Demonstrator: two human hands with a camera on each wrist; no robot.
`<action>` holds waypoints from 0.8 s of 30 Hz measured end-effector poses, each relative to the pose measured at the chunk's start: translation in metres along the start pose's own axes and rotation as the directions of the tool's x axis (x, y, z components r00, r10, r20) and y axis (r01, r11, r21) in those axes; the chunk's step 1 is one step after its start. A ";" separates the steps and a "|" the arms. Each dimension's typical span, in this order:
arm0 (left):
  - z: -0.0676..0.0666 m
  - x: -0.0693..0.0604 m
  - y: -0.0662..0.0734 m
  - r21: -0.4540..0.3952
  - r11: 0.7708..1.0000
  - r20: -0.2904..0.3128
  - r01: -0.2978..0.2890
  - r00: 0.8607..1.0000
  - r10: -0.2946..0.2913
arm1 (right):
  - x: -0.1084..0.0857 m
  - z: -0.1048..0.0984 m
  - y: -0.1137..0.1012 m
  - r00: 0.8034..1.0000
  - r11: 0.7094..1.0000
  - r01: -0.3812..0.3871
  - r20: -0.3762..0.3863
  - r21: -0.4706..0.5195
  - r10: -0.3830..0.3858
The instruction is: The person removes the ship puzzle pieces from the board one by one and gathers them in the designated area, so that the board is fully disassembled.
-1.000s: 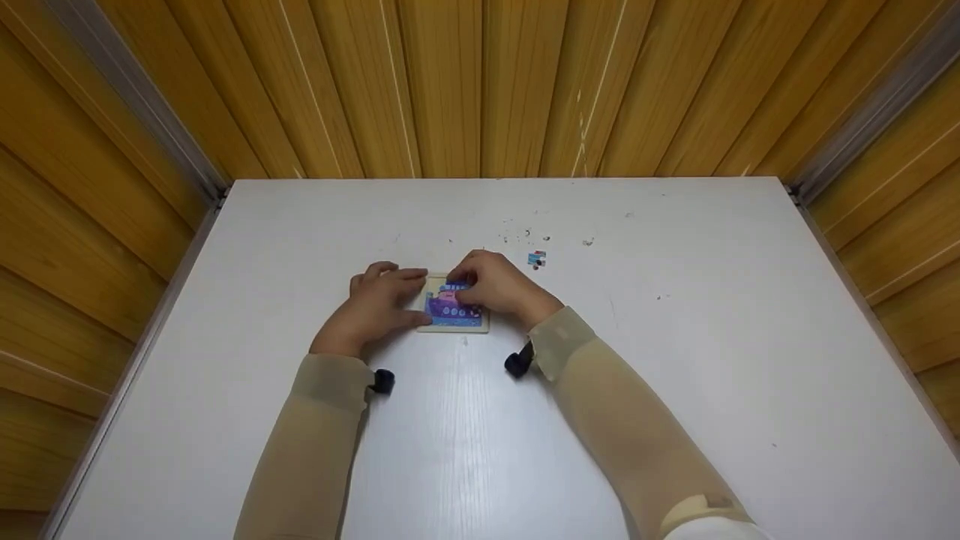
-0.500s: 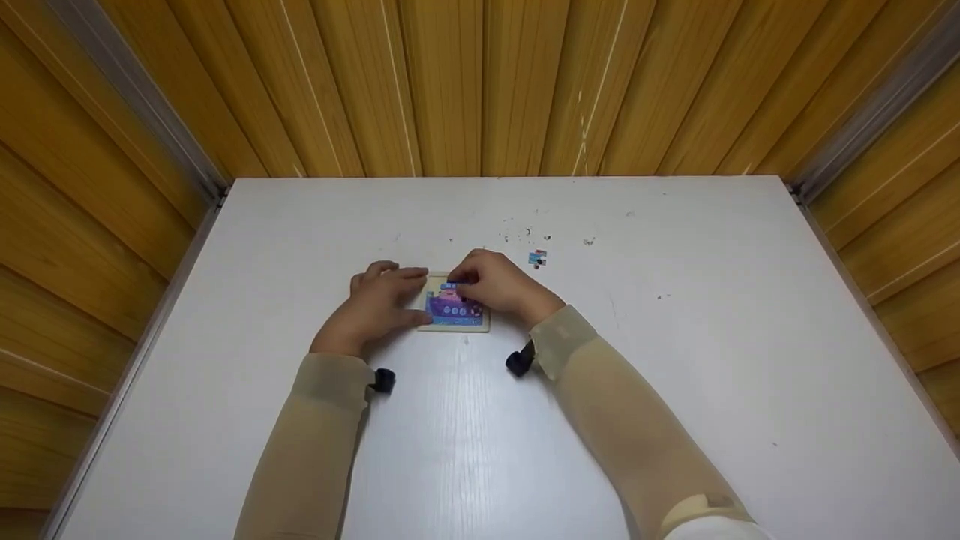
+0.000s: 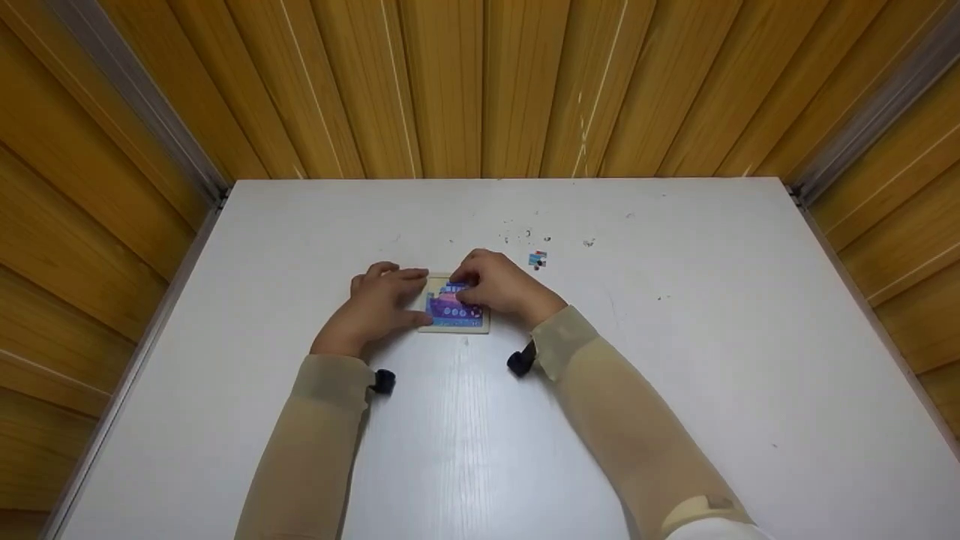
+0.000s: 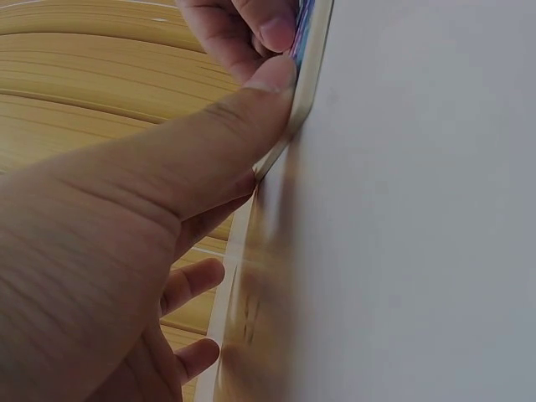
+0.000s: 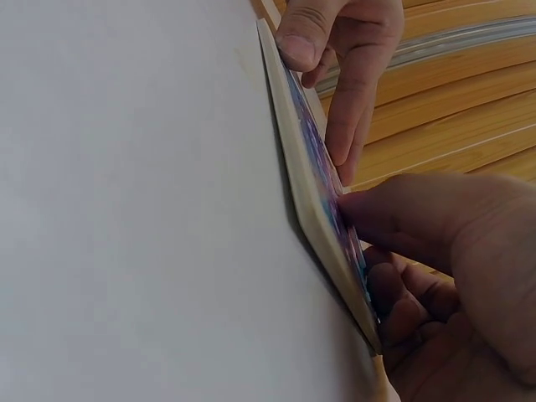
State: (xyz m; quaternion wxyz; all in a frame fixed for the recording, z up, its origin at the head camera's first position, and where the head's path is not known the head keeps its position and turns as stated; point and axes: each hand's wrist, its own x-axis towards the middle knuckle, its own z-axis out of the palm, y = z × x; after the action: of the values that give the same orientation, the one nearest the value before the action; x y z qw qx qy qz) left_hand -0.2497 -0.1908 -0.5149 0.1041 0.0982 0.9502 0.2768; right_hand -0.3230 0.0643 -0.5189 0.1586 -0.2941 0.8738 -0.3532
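Observation:
In the head view, a small light-framed puzzle (image 3: 454, 329) with a purple and pink ship picture lies flat on the table. The left hand (image 3: 379, 306) spans its left side, thumb at the near corner and index finger at the far one, gripping the frame; its other fingers spread to the left. Over the puzzle's upper right part is the right hand (image 3: 499, 285). In the right wrist view, the right thumb (image 5: 402, 213) touches the picture of the puzzle (image 5: 314, 201) while the other fingers curl at its far edge. Whether a loose piece is between them is hidden.
On the white table (image 3: 675, 375), a small blue and red piece group (image 3: 538, 259) lies behind and right of the puzzle. Small dark marks dot the far part. Wood-patterned panels (image 3: 480, 90) rise behind and at both sides.
The pink and blue parts of the picture beside the right fingers look slightly shifted, and the right fingers have moved very little. The left hand has kept its place.

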 end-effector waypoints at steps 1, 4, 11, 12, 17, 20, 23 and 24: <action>0.000 0.000 0.000 0.002 1.000 0.000 0.003 1.000 -0.003 | -0.001 0.000 0.000 1.000 1.000 -0.001 0.004 0.001 0.001; 0.001 0.000 0.001 0.004 1.000 -0.002 0.015 1.000 -0.015 | -0.001 0.000 -0.001 1.000 1.000 -0.007 0.002 0.006 0.007; 0.003 0.001 0.001 0.006 1.000 -0.005 0.016 1.000 -0.016 | -0.002 0.002 0.000 0.998 0.998 -0.037 -0.047 0.049 0.039; 0.003 0.001 0.001 0.003 1.000 -0.006 0.021 1.000 -0.021 | -0.002 0.002 0.000 0.998 0.997 -0.041 -0.054 0.063 0.044; 0.001 0.001 0.001 -0.008 0.999 -0.002 0.046 0.999 -0.046 | -0.002 0.001 0.001 0.994 0.989 -0.058 -0.084 0.140 0.070; 0.001 0.001 -0.001 -0.007 0.999 -0.001 0.039 0.999 -0.039 | -0.004 -0.002 0.001 0.992 0.982 -0.070 -0.092 0.177 0.088; 0.001 0.002 -0.002 0.005 1.000 -0.001 0.006 1.000 -0.006 | -0.007 -0.007 -0.001 0.992 0.977 -0.065 -0.093 0.202 0.085; 0.002 0.003 -0.003 0.009 1.000 -0.002 -0.002 1.000 0.002 | -0.009 -0.009 -0.002 0.992 0.977 -0.057 -0.095 0.207 0.078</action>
State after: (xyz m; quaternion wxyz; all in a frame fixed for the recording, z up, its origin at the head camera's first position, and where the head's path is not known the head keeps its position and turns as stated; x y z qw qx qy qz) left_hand -0.2523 -0.1916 -0.5180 0.1025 0.0993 0.9514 0.2728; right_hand -0.3201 0.0738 -0.5105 0.1550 -0.2277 0.8495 -0.4501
